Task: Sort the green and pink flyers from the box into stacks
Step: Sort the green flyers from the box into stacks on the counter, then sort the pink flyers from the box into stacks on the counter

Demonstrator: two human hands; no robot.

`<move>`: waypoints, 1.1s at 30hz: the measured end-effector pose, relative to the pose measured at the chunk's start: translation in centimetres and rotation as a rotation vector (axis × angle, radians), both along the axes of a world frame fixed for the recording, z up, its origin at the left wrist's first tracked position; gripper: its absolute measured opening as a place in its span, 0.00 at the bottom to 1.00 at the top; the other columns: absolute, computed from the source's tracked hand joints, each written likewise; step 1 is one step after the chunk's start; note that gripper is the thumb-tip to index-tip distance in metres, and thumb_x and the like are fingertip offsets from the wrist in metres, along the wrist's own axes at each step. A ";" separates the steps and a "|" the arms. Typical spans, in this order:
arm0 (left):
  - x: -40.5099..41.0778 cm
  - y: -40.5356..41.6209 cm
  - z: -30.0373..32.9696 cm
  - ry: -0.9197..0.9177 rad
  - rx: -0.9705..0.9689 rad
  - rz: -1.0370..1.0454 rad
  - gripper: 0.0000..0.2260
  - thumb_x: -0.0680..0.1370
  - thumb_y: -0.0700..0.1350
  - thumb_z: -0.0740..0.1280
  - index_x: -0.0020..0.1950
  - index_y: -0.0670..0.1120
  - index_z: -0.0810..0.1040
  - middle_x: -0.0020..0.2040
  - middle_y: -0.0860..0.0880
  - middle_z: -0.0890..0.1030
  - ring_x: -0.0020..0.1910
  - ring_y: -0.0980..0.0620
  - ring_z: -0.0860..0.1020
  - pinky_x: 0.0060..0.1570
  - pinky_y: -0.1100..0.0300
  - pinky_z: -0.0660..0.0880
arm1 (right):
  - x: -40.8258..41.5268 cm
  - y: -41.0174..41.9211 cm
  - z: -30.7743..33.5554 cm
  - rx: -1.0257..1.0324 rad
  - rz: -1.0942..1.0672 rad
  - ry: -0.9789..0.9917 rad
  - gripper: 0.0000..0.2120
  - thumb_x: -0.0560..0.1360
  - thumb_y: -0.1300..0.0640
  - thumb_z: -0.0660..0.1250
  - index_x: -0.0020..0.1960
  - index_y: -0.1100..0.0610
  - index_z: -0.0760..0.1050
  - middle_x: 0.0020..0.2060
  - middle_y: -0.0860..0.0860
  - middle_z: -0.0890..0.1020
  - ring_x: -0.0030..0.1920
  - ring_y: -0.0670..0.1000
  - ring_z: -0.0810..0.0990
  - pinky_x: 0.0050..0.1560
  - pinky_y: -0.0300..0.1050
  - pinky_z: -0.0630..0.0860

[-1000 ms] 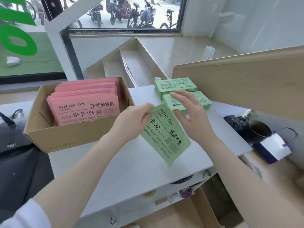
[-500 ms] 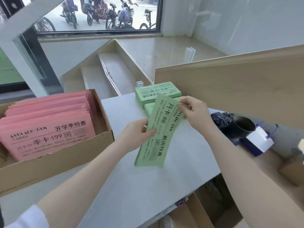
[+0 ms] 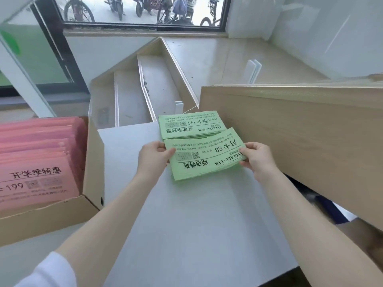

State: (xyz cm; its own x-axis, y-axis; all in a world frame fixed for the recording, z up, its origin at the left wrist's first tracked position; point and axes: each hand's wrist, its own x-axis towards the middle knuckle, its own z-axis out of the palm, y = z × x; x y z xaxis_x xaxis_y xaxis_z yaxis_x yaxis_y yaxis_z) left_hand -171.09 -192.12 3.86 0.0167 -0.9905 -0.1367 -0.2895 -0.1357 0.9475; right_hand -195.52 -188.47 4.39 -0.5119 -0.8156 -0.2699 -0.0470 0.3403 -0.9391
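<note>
Laying green flyer (image 3: pixel 204 155) onto near green stack (image 3: pixel 180 176), frame centre, on bench (image 3: pixel 207 224). Left hand (image 3: pixel 152 160) and right hand (image 3: pixel 259 159) pinch its ends. Next: square edges, let go, reach box (image 3: pixel 94 162) at left for pink flyers (image 3: pixel 37 162).

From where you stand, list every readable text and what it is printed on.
"月卡 88", "新店特惠", "AVOCADO·GVM": upside down on the green flyer held over the near green stack.
"季卡 199", "开学季特惠", "AVOCADO·GVM": upside down on the far green stack.
"开学季特惠", "199": front pink flyer in the cardboard box.
Small print and QR codes: unreadable.
</note>
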 end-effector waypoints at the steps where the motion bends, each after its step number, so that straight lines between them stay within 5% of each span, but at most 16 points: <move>1: -0.3 -0.7 -0.3 -0.098 -0.032 0.001 0.01 0.74 0.41 0.68 0.44 0.44 0.79 0.41 0.47 0.83 0.35 0.51 0.80 0.35 0.62 0.76 | -0.2 -0.5 -0.3 0.014 0.024 0.088 0.08 0.75 0.66 0.64 0.39 0.56 0.74 0.40 0.54 0.80 0.36 0.50 0.77 0.35 0.43 0.78; 4: -0.7 -1.6 -1.1 -0.321 -0.090 -0.002 0.06 0.74 0.44 0.68 0.48 0.45 0.80 0.41 0.47 0.83 0.42 0.46 0.81 0.46 0.50 0.77 | -0.5 -1.4 -1.2 0.047 0.114 0.379 0.03 0.73 0.63 0.66 0.42 0.59 0.77 0.40 0.55 0.82 0.41 0.56 0.79 0.48 0.53 0.78; 8: -1.0 -1.2 -2.0 -0.406 -0.119 0.045 0.09 0.76 0.46 0.66 0.53 0.43 0.78 0.40 0.50 0.78 0.42 0.47 0.76 0.43 0.55 0.73 | -0.6 -1.3 -1.9 0.050 0.175 0.616 0.07 0.73 0.60 0.65 0.48 0.62 0.79 0.42 0.54 0.81 0.44 0.54 0.78 0.42 0.43 0.71; 11: -1.4 -0.7 -3.4 -0.344 -0.098 0.070 0.18 0.78 0.48 0.64 0.66 0.42 0.70 0.51 0.48 0.74 0.47 0.51 0.72 0.48 0.59 0.67 | -1.1 -1.1 -2.8 0.074 0.159 0.722 0.12 0.74 0.57 0.66 0.55 0.62 0.76 0.49 0.56 0.78 0.50 0.55 0.75 0.47 0.42 0.67; 14: -2.0 0.4 -4.4 0.045 0.081 0.067 0.16 0.81 0.46 0.58 0.67 0.42 0.67 0.61 0.51 0.72 0.56 0.54 0.72 0.55 0.61 0.67 | -1.6 -1.0 -3.7 0.114 0.170 0.659 0.20 0.76 0.56 0.65 0.65 0.63 0.70 0.61 0.58 0.73 0.60 0.56 0.72 0.57 0.44 0.66; 17: -2.4 1.1 -5.2 0.312 0.160 0.005 0.15 0.81 0.43 0.55 0.67 0.47 0.68 0.64 0.53 0.75 0.62 0.56 0.73 0.61 0.59 0.69 | -1.6 -1.0 -3.9 0.098 0.198 0.301 0.19 0.78 0.58 0.60 0.68 0.60 0.67 0.63 0.52 0.74 0.64 0.51 0.72 0.61 0.44 0.66; 20: -2.9 1.4 -5.3 0.321 0.211 -0.038 0.27 0.78 0.47 0.58 0.76 0.52 0.53 0.74 0.57 0.59 0.73 0.55 0.60 0.72 0.55 0.54 | -1.1 -0.8 -4.3 0.050 0.241 0.179 0.12 0.77 0.64 0.58 0.56 0.53 0.74 0.54 0.50 0.80 0.55 0.50 0.77 0.58 0.46 0.71; 23: -3.4 1.7 -4.8 0.289 0.217 -0.034 0.27 0.82 0.41 0.54 0.77 0.50 0.46 0.76 0.55 0.54 0.74 0.55 0.56 0.70 0.62 0.53 | -1.0 -0.6 -4.1 0.038 0.229 0.199 0.15 0.75 0.67 0.59 0.53 0.49 0.74 0.50 0.49 0.81 0.54 0.51 0.78 0.58 0.48 0.73; 26: -3.0 1.7 -4.5 0.277 0.212 -0.041 0.26 0.81 0.42 0.55 0.77 0.49 0.49 0.75 0.54 0.59 0.73 0.53 0.60 0.73 0.54 0.56 | -1.2 -0.3 -3.3 0.061 0.260 0.187 0.12 0.76 0.63 0.60 0.56 0.51 0.74 0.55 0.50 0.80 0.56 0.51 0.77 0.57 0.47 0.72; 28: -2.4 2.1 -4.1 0.228 0.183 -0.043 0.27 0.81 0.45 0.57 0.77 0.48 0.49 0.76 0.54 0.56 0.74 0.53 0.56 0.73 0.50 0.54 | -1.0 0.3 -3.0 0.095 0.221 0.367 0.17 0.77 0.59 0.61 0.65 0.58 0.69 0.63 0.52 0.75 0.63 0.53 0.72 0.59 0.45 0.67; 30: -2.0 3.1 -3.1 0.148 0.089 -0.042 0.27 0.81 0.45 0.58 0.76 0.48 0.50 0.75 0.55 0.56 0.74 0.57 0.53 0.74 0.52 0.52 | 0.2 1.1 -2.4 0.010 0.195 0.566 0.22 0.78 0.59 0.61 0.70 0.62 0.64 0.68 0.55 0.69 0.69 0.54 0.65 0.64 0.43 0.61; 33: -0.5 5.0 -0.7 0.147 -0.109 -0.093 0.22 0.80 0.40 0.60 0.73 0.49 0.60 0.70 0.58 0.64 0.68 0.62 0.62 0.70 0.62 0.58 | 3.8 1.8 -0.9 -0.217 0.305 0.660 0.19 0.76 0.61 0.63 0.66 0.62 0.68 0.65 0.54 0.72 0.67 0.52 0.67 0.65 0.41 0.60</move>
State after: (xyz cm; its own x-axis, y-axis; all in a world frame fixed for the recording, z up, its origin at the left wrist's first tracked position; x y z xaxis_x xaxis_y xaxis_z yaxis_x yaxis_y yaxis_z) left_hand -171.58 -187.08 3.13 -0.0879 -0.9959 -0.0231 -0.1532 -0.0094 0.9881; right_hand -191.68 -186.66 3.50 -0.2545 -0.9469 0.1967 -0.6849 0.0328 -0.7279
